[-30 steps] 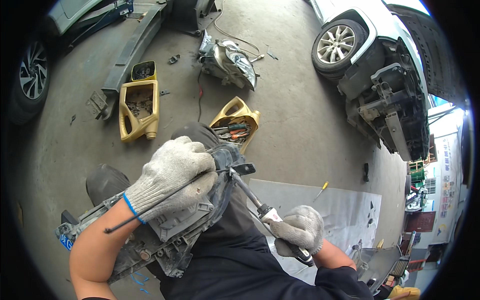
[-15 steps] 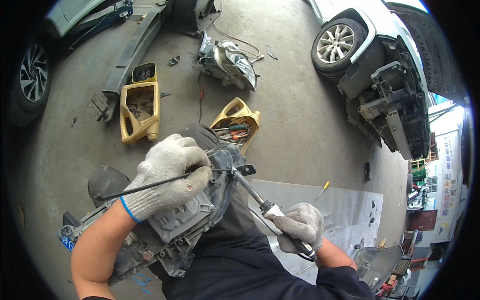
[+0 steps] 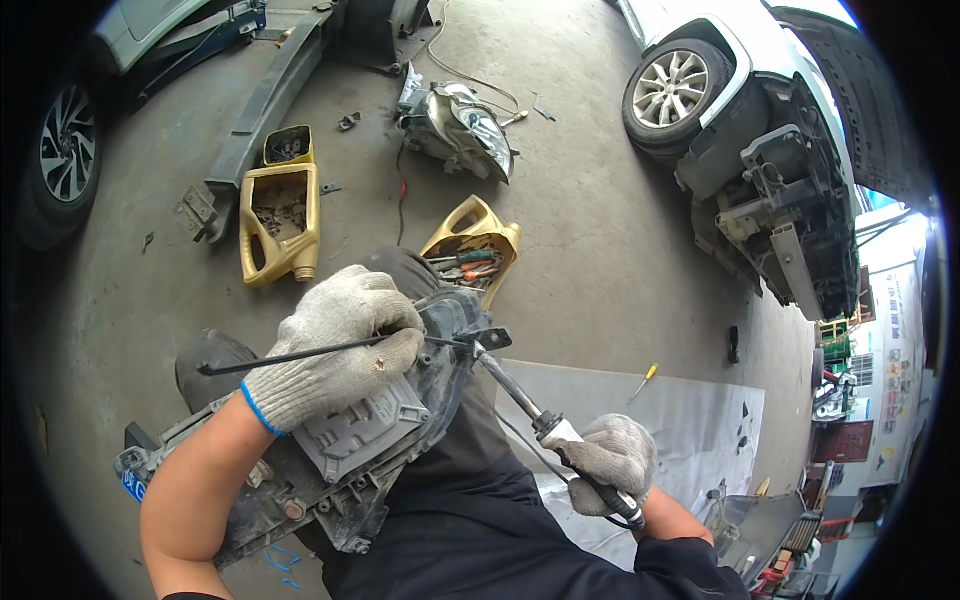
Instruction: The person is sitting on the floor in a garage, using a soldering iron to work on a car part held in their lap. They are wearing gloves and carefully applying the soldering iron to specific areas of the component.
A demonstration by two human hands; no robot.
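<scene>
A dirty dark plastic headlight housing (image 3: 340,505) with a grey cover (image 3: 365,430) lies across my lap. My gloved left hand (image 3: 345,345) is closed round a thin black plastic rod (image 3: 245,366), whose one end reaches a black tab (image 3: 492,338) on the housing's far right corner. In my gloved right hand (image 3: 612,465) is a corded soldering iron (image 3: 515,390) with a long metal barrel. Its tip rests at or very close to the rod's end by the tab; actual contact is too small to tell.
Beyond my knees stand cut-open yellow jugs, one with tools (image 3: 478,245), another with small hardware (image 3: 280,225). A clear headlight (image 3: 460,130) lies farther off. On the right are a grey sheet (image 3: 690,400), a yellow-handled screwdriver (image 3: 645,382) and a white car (image 3: 740,110) without its front bumper.
My right hand and the soldering iron have shifted slightly right and down, the tip moving toward the tab. The rod's free end has lifted a little, and my left hand has barely moved.
</scene>
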